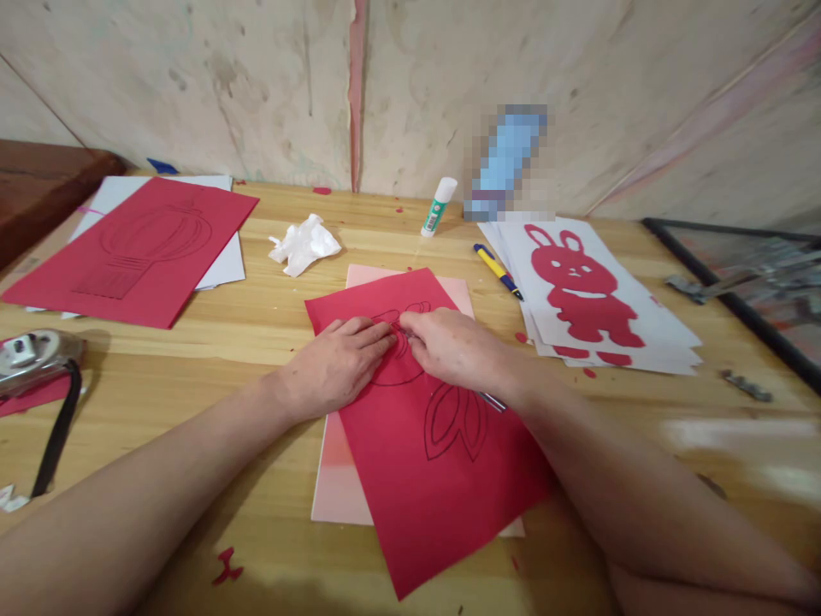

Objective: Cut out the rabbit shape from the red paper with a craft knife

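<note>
Room light moderate, fairly even; I can't place source. White glare streaks wooden table point(256, 346) at far right. Soft shadow lies beneath left forearm point(180, 488). I get wide-angle stretch toward both sides; metal clutter point(757, 278) at right edge smears. 1 pixelated block point(510, 162) masks patch before wall point(244, 85). Black lines on red sheet point(442, 513) read clearly; fine print on glue stick point(440, 208) too small for me.

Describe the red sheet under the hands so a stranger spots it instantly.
On the wooden table, find the pale pink board, front and centre. Lying askew on it, under the left hand and right hand, is the red sheet. Paired pointed leaf-like outlines set it apart from the likewise red lantern-drawn sheet at left.
</note>
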Tool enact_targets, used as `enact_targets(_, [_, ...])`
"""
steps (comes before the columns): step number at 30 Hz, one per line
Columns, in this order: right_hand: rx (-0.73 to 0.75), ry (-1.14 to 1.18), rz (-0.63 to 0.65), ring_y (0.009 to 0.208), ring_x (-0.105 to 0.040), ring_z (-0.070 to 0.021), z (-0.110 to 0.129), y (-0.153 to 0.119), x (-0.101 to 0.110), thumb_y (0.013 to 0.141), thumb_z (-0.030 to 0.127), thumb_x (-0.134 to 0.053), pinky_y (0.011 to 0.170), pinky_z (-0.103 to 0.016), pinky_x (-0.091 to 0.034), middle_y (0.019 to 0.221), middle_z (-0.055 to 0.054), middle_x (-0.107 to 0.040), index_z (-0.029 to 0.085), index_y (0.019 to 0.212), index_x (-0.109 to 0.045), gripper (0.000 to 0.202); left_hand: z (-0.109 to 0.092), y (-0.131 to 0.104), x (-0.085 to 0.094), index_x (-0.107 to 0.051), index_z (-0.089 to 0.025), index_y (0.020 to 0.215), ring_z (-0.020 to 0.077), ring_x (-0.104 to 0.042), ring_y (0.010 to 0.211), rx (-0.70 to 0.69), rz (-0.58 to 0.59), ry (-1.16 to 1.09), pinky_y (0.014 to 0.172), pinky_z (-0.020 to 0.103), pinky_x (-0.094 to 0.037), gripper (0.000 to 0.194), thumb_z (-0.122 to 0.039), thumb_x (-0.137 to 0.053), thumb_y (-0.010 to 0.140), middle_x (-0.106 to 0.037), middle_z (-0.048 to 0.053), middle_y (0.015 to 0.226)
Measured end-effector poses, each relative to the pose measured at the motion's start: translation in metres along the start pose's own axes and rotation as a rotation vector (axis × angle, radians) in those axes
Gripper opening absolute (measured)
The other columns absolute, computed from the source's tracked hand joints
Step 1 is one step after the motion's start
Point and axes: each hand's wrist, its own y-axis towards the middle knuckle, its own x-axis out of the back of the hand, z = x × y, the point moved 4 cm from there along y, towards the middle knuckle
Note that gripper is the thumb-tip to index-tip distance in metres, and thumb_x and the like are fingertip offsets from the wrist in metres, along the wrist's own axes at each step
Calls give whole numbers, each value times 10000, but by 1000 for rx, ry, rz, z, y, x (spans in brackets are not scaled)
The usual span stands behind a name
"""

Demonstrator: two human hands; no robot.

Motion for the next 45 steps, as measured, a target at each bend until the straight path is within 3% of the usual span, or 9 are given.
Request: enact_targets(45, [-85,102,-44,672,-565,-158,-6,0,-14,871,189,-415,571,-254,-300,749,-67,-649,178,858,-589,174,-2,0,-1,-564,-102,1238,253,-517,1050,7,16,81,857,402,-461,357,-195,-349,969,-558,119,1328])
